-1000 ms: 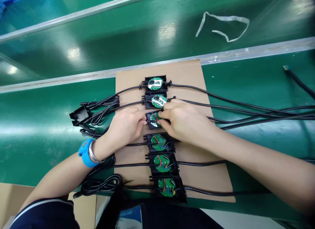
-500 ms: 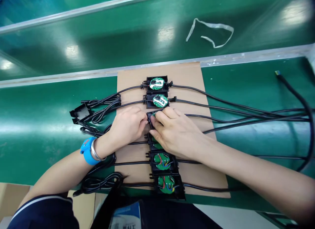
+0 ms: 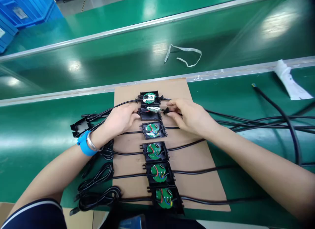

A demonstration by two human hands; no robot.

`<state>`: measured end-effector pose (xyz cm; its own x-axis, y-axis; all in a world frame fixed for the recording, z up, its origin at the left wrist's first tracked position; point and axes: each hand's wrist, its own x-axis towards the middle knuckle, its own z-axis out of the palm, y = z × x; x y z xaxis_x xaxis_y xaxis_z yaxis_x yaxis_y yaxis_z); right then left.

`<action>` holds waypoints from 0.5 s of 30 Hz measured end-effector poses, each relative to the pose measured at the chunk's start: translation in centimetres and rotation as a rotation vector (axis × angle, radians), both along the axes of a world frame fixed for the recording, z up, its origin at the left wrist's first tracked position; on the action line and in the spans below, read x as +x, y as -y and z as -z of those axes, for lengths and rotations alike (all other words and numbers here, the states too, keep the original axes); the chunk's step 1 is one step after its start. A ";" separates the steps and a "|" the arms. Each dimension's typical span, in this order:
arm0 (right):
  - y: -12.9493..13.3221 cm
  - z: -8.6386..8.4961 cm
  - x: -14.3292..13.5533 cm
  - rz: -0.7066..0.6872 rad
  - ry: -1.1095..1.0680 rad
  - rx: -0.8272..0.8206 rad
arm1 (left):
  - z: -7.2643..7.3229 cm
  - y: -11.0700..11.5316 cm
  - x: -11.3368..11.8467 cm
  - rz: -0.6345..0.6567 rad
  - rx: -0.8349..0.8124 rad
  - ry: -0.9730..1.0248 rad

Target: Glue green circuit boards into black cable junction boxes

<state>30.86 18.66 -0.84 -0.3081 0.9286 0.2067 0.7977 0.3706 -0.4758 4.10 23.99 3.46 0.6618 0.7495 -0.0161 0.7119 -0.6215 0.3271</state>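
Note:
Several black boxes with round green circuit boards form a column on a cardboard sheet [image 3: 197, 156]. My left hand [image 3: 121, 119] is closed at the left side of the second box from the top [image 3: 150, 115], fingers pinched around something too hidden to name. My right hand [image 3: 187, 115] pinches the black cable [image 3: 166, 111] to the right of that box. The circuit board [image 3: 154, 109] there is tilted up on its edge, with white paste on it. The top box [image 3: 149, 97] holds a flat board with white paste. In the third box [image 3: 154, 129], the board lies flat with coloured wires.
Coiled black cables [image 3: 98, 199] lie left of the cardboard, near a loose black box [image 3: 80, 126]. More cables [image 3: 283, 119] run right. A white tube [image 3: 291, 81] lies at the right, a white strip [image 3: 189, 49] beyond the metal rail. Blue crates [image 3: 29, 9] stand at top left.
Both hands have moved from the third box up to the second one. The second box's board has gone from flat to tilted. The view has shifted, bringing the white tube and blue crates into sight.

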 end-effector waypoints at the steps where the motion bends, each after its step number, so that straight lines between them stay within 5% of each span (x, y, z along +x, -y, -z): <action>1: 0.2 -0.2 0.0 -0.011 -0.019 0.017 | -0.4 0.2 -0.2 -0.023 -0.022 0.025; 7: 1.5 -3.9 -1.0 -0.229 0.020 0.082 | -2.6 0.7 -0.3 -0.123 0.024 0.046; 11: 0.6 -5.2 -2.0 -0.246 0.142 0.010 | -2.0 0.2 0.8 -0.049 0.094 -0.014; 15: -0.5 -4.8 -2.6 -0.229 0.228 -0.027 | -1.0 0.0 1.3 0.000 0.130 -0.046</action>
<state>28.25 19.12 3.99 -0.5455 0.8338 0.0844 0.7819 0.5426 -0.3068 5.40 24.02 4.45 0.6624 0.7474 0.0511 0.7244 -0.6564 0.2106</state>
